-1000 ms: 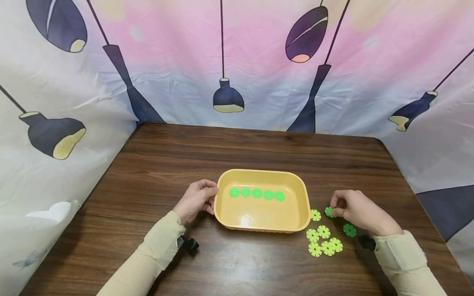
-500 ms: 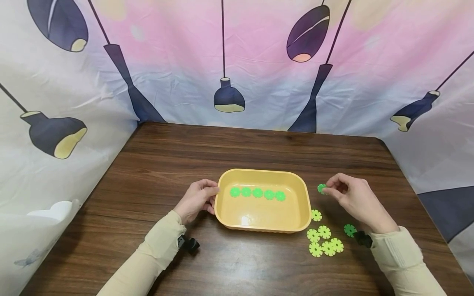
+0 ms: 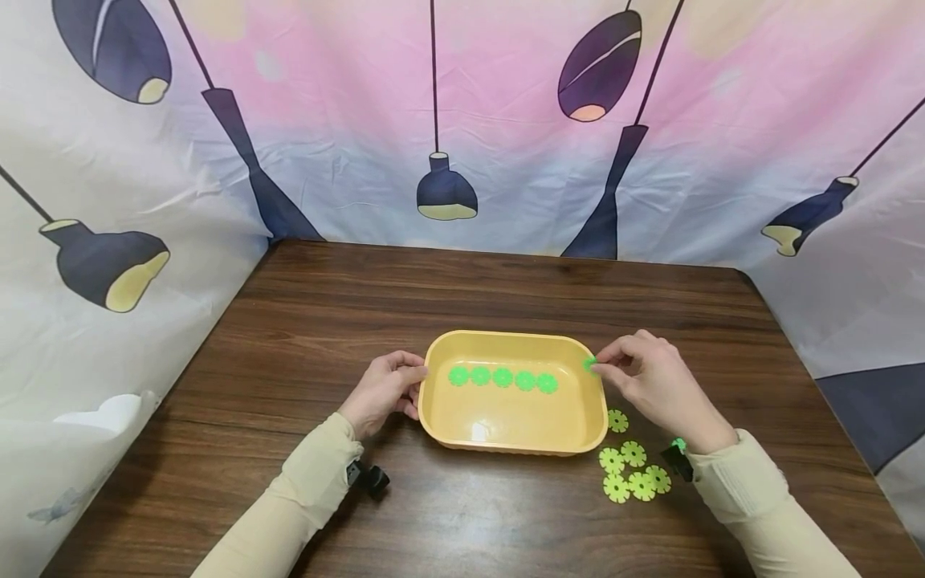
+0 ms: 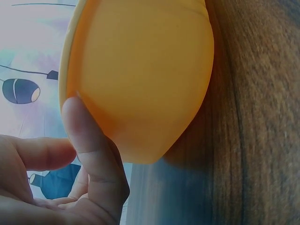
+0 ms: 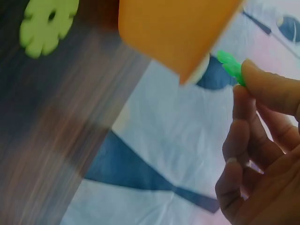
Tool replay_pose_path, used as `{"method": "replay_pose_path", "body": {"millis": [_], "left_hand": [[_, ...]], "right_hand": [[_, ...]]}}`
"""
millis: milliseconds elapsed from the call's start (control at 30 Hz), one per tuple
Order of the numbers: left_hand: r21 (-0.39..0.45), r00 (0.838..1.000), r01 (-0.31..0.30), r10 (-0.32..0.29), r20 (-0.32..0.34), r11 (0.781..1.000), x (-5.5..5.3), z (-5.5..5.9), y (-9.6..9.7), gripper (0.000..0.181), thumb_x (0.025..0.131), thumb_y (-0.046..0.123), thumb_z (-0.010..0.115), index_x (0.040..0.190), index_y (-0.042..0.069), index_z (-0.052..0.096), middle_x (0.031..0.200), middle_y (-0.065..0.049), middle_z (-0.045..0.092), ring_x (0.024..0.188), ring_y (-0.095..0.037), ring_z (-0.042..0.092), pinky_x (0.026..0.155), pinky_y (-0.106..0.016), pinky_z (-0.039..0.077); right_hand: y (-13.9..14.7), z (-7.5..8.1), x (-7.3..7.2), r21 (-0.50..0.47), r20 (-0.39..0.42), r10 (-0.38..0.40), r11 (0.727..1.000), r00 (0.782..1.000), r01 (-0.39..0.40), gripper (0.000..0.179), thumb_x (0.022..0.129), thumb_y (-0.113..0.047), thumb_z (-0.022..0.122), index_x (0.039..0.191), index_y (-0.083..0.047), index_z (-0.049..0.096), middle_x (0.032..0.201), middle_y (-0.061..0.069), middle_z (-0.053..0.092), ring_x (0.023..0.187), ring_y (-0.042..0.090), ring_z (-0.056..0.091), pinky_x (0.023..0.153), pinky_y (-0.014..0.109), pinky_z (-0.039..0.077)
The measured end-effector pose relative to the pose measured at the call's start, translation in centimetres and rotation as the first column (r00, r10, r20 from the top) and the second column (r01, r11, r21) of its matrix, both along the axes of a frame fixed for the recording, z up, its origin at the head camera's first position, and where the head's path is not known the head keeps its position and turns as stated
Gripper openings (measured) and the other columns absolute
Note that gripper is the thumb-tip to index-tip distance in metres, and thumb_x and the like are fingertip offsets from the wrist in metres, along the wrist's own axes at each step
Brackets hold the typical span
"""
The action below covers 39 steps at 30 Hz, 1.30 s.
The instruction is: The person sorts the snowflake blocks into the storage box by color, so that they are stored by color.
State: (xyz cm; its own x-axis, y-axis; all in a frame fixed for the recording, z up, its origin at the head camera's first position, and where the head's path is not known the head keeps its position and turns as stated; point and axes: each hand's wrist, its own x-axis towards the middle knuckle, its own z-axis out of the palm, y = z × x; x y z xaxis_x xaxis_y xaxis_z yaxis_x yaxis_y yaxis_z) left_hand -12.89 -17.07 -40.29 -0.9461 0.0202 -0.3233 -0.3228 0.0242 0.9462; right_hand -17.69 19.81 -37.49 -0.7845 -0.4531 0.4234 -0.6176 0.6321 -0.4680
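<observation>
A yellow plastic basin (image 3: 506, 421) stands on the table, with a row of several bright green snowflake discs (image 3: 503, 377) inside on its floor. My left hand (image 3: 381, 392) holds its left rim; in the left wrist view one finger (image 4: 86, 124) presses the outer wall close under the edge. At the opposite end, my right hand (image 3: 654, 381) pinches a green snowflake disc (image 3: 589, 364) between thumb and fingertips, right over the right rim. That pinched disc (image 5: 229, 65) sticks out past the thumb in the right wrist view.
Several yellow-green snowflake discs (image 3: 633, 453) lie by the basin's front right corner. One darker green disc (image 3: 678, 443) shows partly behind the right wrist camera (image 3: 678, 464). A printed curtain (image 3: 361, 160) hangs behind the wooden table (image 3: 347, 297).
My right hand has lifted the green disc from the table and carried it left to the basin's right rim. The left hand and basin have stayed put.
</observation>
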Motion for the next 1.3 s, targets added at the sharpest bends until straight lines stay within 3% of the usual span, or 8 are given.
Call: {"method": "replay_pose_path", "body": {"millis": [133, 233, 500, 767, 967, 1300], "left_hand": [[-0.003, 1.0, -0.001, 0.001, 0.003, 1.0, 0.0, 0.0, 0.0, 0.026, 0.095, 0.007, 0.055, 0.115, -0.009, 0.048, 0.074, -0.007, 0.054, 0.055, -0.014, 0.053, 0.045, -0.025, 0.051], [-0.003, 1.0, 0.001, -0.001, 0.004, 1.0, 0.1, 0.1, 0.0, 0.027, 0.095, 0.007, 0.055, 0.116, -0.009, 0.048, 0.075, -0.008, 0.054, 0.055, -0.014, 0.053, 0.045, -0.025, 0.051], [-0.003, 1.0, 0.003, -0.003, 0.006, 1.0, 0.0, 0.0, 0.0, 0.027, 0.095, 0.008, 0.055, 0.115, -0.009, 0.049, 0.075, -0.008, 0.055, 0.055, -0.015, 0.053, 0.045, -0.025, 0.051], [-0.005, 1.0, 0.0, 0.0, 0.01, 1.0, -0.1, -0.1, 0.0, 0.026, 0.095, 0.008, 0.055, 0.115, -0.008, 0.049, 0.074, -0.009, 0.055, 0.055, -0.015, 0.053, 0.045, -0.026, 0.051], [-0.004, 1.0, -0.004, 0.004, 0.008, 1.0, -0.1, 0.0, 0.0, 0.026, 0.095, 0.007, 0.055, 0.114, -0.008, 0.049, 0.074, -0.009, 0.055, 0.055, -0.015, 0.053, 0.044, -0.026, 0.051], [-0.012, 1.0, -0.014, 0.014, 0.012, 1.0, 0.0, 0.1, 0.0, 0.025, 0.095, 0.007, 0.055, 0.114, -0.008, 0.05, 0.074, -0.008, 0.055, 0.054, -0.015, 0.053, 0.044, -0.026, 0.051]], "right_hand": [[-1.6, -0.5, -0.2, 0.109, -0.038, 0.037, 0.993, 0.999, -0.033, 0.018, 0.074, -0.01, 0.085, 0.081, -0.02, 0.072, 0.074, -0.014, 0.064, 0.071, 0.009, 0.043, 0.067, 0.031, 0.027], [-2.6, -0.8, -0.4, 0.213, -0.072, 0.059, 0.976, 0.996, -0.043, 0.016, 0.074, -0.011, 0.085, 0.08, -0.02, 0.073, 0.074, -0.014, 0.065, 0.071, 0.01, 0.042, 0.066, 0.031, 0.027], [-4.5, -1.3, -0.4, 0.432, -0.145, 0.071, 0.902, 0.987, -0.001, 0.021, 0.077, -0.002, 0.075, 0.067, -0.02, 0.069, 0.068, -0.01, 0.063, 0.066, 0.016, 0.037, 0.065, 0.034, 0.026], [-5.3, -2.1, -0.5, 0.495, -0.221, 0.042, 0.866, 0.974, 0.075, 0.017, 0.078, -0.001, 0.073, 0.07, -0.016, 0.072, 0.066, -0.002, 0.063, 0.065, 0.021, 0.04, 0.065, 0.037, 0.028], [-5.6, -2.4, -0.5, 0.534, -0.296, 0.049, 0.836, 0.954, 0.123, 0.023, 0.075, 0.003, 0.068, 0.06, -0.013, 0.061, 0.058, 0.002, 0.053, 0.064, 0.025, 0.041, 0.064, 0.039, 0.029], [-5.9, -2.1, -0.2, 0.635, -0.257, 0.056, 0.762, 0.965, 0.125, 0.018, 0.077, 0.0, 0.069, 0.063, -0.01, 0.064, 0.066, 0.006, 0.055, 0.07, 0.026, 0.041, 0.067, 0.04, 0.031]]}}
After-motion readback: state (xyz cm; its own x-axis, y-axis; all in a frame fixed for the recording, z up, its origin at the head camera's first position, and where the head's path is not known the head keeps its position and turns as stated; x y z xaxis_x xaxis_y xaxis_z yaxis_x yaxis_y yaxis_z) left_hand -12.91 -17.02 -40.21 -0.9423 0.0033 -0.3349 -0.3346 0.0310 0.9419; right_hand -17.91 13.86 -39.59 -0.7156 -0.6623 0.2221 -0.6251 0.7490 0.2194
